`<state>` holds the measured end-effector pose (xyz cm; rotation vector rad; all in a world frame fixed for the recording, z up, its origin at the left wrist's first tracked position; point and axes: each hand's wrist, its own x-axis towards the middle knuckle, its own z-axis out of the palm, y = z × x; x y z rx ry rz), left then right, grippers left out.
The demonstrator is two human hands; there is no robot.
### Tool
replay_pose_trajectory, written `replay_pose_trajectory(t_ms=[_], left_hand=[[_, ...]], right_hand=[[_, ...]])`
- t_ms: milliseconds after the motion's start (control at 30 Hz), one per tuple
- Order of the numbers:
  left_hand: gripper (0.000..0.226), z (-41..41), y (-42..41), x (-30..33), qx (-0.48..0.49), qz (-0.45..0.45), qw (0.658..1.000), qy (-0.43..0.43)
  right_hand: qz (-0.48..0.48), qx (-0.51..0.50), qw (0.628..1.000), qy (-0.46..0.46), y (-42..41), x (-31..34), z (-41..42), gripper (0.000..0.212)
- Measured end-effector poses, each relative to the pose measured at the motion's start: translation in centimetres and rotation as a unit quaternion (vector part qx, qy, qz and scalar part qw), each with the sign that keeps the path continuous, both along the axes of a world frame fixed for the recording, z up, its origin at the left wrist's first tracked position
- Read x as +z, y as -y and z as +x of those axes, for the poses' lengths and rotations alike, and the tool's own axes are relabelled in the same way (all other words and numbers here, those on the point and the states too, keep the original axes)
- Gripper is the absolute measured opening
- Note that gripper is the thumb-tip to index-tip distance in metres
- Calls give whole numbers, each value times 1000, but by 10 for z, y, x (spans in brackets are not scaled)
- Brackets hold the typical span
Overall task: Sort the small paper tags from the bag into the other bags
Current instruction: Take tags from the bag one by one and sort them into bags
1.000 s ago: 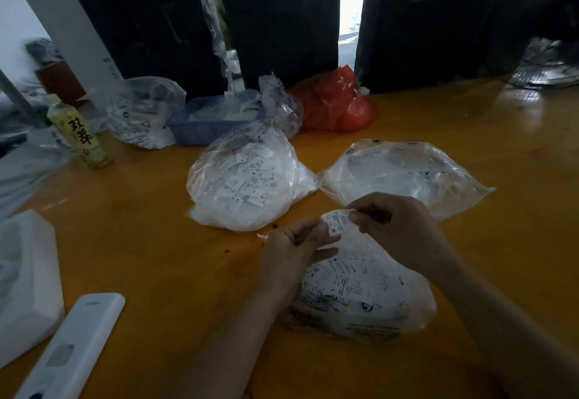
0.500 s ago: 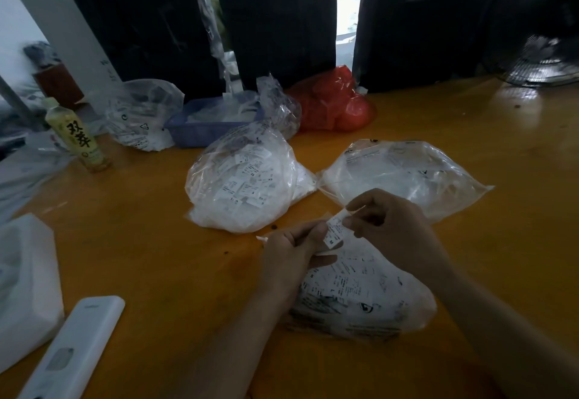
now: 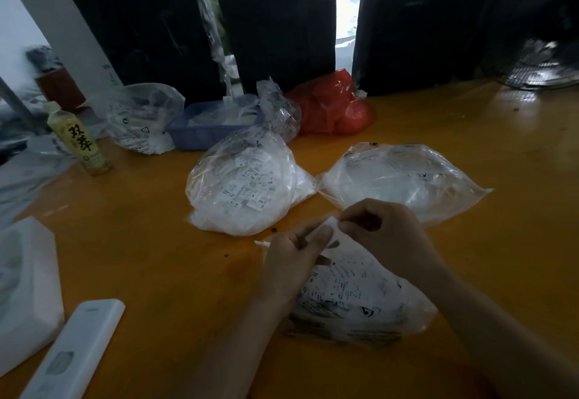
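Grip: one small paper tag (image 3: pixel 329 226) is pinched between both hands, just above the near bag (image 3: pixel 360 298). Left hand (image 3: pixel 294 260) holds the tag's lower-left end with thumb and fingers curled round it; a second white strip (image 3: pixel 262 243) is seen sticking out past the left side of that hand. Right hand (image 3: pixel 382 235) pinches the tag's upper-right end, fingers curled tight.

Tag: white, thin, edge-on and blurred; print cannot be read. Long axis is run from lower left to upper right, between the two grips.

Left of the grip, well apart: a white remote (image 3: pixel 75 351) and a white foam piece (image 3: pixel 28 285) on the orange table (image 3: pixel 150 273). Beyond the grip, slightly left: a clear bag bulging with white printed tags (image 3: pixel 241 188). Directly under the grip: the near bag, clear with black print, lying flat and filled with printed tags. Beyond the grip, to the right: a flatter clear bag (image 3: pixel 404 179), contents pale and hard to make out.

Far side, left to right: a green drink bottle (image 3: pixel 78 141), another clear bag (image 3: pixel 141 116), a blue tray (image 3: pixel 200 129), a red bag (image 3: pixel 335 103).
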<state>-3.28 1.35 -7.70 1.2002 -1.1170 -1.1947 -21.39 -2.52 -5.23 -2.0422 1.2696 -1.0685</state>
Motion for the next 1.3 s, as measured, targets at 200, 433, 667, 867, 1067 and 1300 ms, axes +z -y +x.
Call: replay_pose_trajectory(t_ms=[200, 433, 667, 867, 1067, 1300], left_hand=[[41, 9, 8, 15, 26, -92, 983, 160], [38, 79, 61, 47, 286, -159, 891, 314], [30, 112, 125, 37, 228, -41, 793, 564], [53, 101, 149, 42, 135, 115, 690, 702], [61, 104, 151, 48, 97, 124, 661, 733], [51, 96, 120, 59, 165, -8, 674, 720]], right_hand=[[64, 4, 995, 74, 5, 9, -13, 11], [33, -118, 984, 131, 24, 9, -29, 15], [27, -154, 985, 80, 35, -8, -31, 13], [-18, -188, 977, -102, 49, -24, -37, 22], [44, -183, 931, -313, 66, -34, -44, 39], [-7, -218, 927, -304, 71, -40, -49, 20]])
